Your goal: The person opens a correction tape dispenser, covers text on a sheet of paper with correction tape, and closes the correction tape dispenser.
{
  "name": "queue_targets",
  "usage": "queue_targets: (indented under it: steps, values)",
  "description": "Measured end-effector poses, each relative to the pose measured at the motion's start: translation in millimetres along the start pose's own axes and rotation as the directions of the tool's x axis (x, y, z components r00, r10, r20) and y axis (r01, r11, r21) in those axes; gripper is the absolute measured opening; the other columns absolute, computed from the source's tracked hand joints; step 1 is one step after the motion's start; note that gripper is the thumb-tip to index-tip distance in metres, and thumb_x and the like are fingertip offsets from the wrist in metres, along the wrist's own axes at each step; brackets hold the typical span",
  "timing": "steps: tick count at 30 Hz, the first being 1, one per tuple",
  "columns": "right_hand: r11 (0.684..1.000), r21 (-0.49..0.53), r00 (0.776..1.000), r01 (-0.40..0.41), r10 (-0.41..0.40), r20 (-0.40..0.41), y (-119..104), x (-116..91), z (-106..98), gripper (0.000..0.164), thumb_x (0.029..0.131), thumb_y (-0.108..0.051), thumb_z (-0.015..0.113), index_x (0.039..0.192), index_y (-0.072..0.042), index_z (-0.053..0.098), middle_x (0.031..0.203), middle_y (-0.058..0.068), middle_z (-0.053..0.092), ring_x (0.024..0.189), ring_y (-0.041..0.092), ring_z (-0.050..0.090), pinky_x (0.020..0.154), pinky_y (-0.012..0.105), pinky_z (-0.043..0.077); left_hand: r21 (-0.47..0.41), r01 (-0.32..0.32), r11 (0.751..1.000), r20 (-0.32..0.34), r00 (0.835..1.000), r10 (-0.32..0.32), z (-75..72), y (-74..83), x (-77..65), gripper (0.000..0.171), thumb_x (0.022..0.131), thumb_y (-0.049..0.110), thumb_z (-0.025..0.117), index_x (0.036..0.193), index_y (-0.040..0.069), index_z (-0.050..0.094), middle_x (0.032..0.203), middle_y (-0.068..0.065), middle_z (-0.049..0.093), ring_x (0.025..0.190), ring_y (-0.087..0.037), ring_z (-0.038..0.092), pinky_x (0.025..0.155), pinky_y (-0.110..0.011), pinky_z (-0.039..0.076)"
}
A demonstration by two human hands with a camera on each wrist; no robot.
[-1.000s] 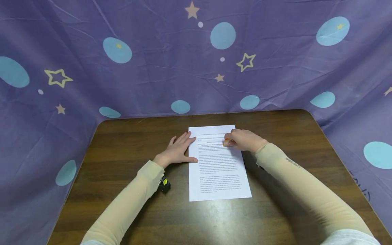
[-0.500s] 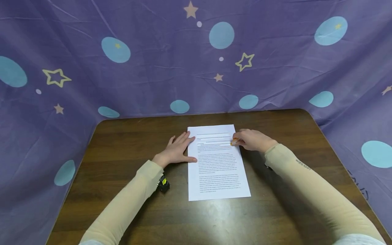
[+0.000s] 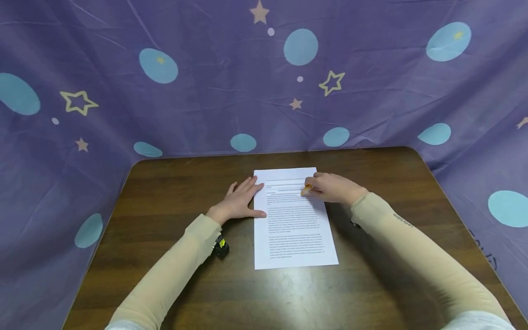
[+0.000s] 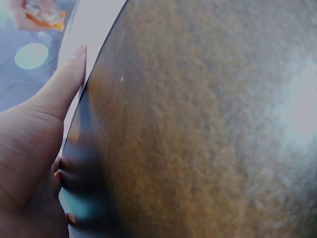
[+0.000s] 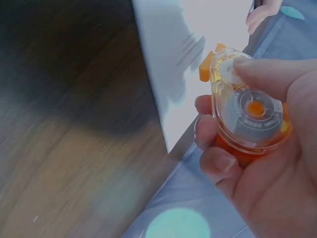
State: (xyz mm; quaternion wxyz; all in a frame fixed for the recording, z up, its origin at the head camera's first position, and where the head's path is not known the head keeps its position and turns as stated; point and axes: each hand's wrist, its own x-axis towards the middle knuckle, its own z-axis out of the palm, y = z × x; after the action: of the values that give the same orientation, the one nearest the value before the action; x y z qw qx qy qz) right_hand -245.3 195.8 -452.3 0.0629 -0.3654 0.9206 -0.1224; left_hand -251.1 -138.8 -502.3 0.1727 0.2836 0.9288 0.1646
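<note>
A printed sheet of paper (image 3: pixel 294 220) lies lengthwise on the brown table. My left hand (image 3: pixel 237 201) rests spread on its left edge, thumb and fingertips over the margin. In my right hand (image 3: pixel 334 188) is an orange correction tape (image 3: pixel 306 189) with a clear case. Seen from the right wrist, the thumb presses on the clear side of the correction tape (image 5: pixel 252 109) while the fingers curl round beneath it. Its orange tip points at the upper lines of print, near the sheet's right side. White bands show among those top lines.
The wood-grain table (image 3: pixel 173 192) reaches back to a purple curtain (image 3: pixel 198 91) with stars and blue spots, which also hangs at both sides. A small black device (image 3: pixel 221 247) is strapped under the left wrist.
My right hand slid the correction tape right to the sheet's edge, then came back left over the print. The left hand and the paper have stayed in place.
</note>
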Motion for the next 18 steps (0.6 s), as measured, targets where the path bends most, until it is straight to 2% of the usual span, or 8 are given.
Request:
queue_targets:
  steps: [4,10,18]
  values:
    - [1.0,0.011,1.0,0.009,-0.009,0.012,-10,14,-2,0.011,0.1,-0.011,0.07,0.109,-0.007,0.071,0.091,0.006,0.063,0.074,0.015,0.054,0.069,0.034,0.051,0.011,0.011,1.0,0.003,1.0,-0.011,-2.2,2.4,-1.3,0.107,0.087,0.064,0.075,0.167,0.015,0.024,0.175,-0.013,0.004,0.162,-0.031,0.003,0.124,-0.065,0.002]
    - [0.999,0.009,0.999,0.035,-0.035,-0.008,-23,32,-4,0.008,0.099,-0.005,0.067,0.107,-0.003,0.067,0.089,0.008,0.063,0.075,0.016,0.055,0.07,0.034,0.052,0.028,0.017,0.999,0.003,1.0,-0.017,-1.8,2.5,-0.7,0.107,0.087,0.066,0.074,0.167,0.015,0.024,0.175,-0.012,0.003,0.162,-0.03,0.003,0.124,-0.065,0.002]
    - [0.998,0.048,0.998,0.047,-0.049,0.039,-39,54,4,0.013,0.101,-0.006,0.068,0.114,-0.004,0.068,0.097,0.008,0.069,0.085,0.018,0.063,0.081,0.036,0.055,0.029,0.011,1.0,0.001,1.0,-0.011,-1.8,2.2,-1.0,0.106,0.088,0.066,0.073,0.167,0.015,0.025,0.175,-0.013,0.004,0.162,-0.031,0.004,0.123,-0.066,0.003]
